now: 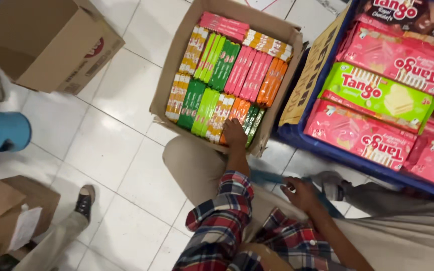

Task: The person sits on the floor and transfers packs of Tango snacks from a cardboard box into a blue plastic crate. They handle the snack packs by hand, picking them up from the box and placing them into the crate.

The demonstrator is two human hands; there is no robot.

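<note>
With the left hand pressed open-palmed on the orange packs at the near edge of the cardboard box and the right hand curled empty, the upright rows could be toppled.

The left hand is stretched forward from the body, its arm nearly straight and running up the picture in a red, white and dark plaid sleeve pushed up to just above the wrist. Its back faces the camera, fingers bent downward and held together, so whether the grip is closed on anything cannot be told. The right hand lies lower and nearer the body, to the right, forearm bare and angled down toward the lower right corner. Its fingers are curled loosely inward, thumb toward the left hand. The two hands are well apart.
</note>
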